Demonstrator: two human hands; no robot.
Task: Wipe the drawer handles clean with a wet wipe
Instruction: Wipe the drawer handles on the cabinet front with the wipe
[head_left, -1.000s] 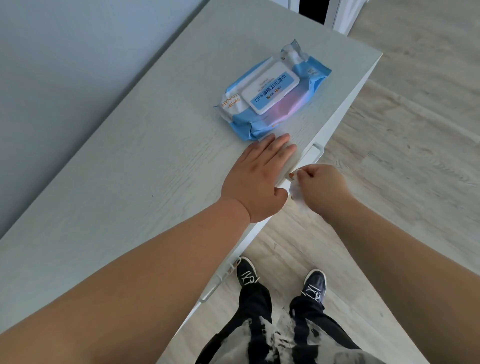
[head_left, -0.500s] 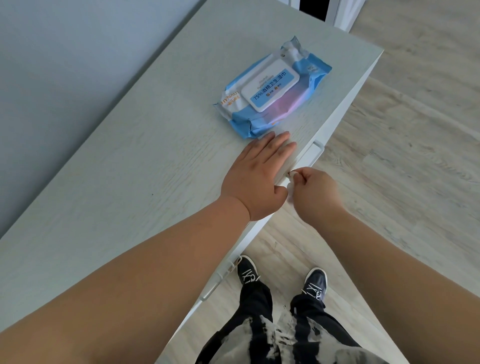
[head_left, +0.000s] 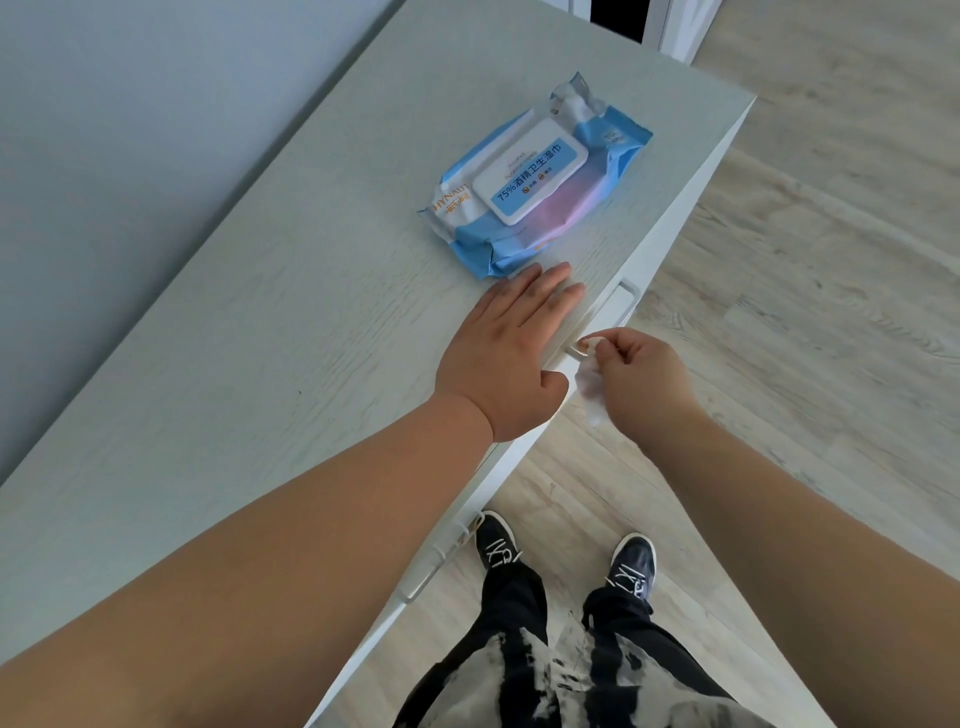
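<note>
Two hands work at the dresser's front edge. Her left hand (head_left: 511, 348) lies flat, fingers straight, on the tabletop (head_left: 249, 364), probably to steady her lean. Her right hand (head_left: 636, 376) pinches a crumpled wet wipe (head_left: 589, 387) against the near end of the upper drawer handle (head_left: 605, 319), mid-wipe. A lower drawer handle (head_left: 431, 564) waits untouched. Just beyond the left fingertips lies the closed wet-wipe pack (head_left: 535, 176), clear of the handle.

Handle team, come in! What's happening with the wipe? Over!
Left hand flat on dresser top. Right hand pinching wipe at upper handle. Lower handle untouched. Nothing in the way.
</note>
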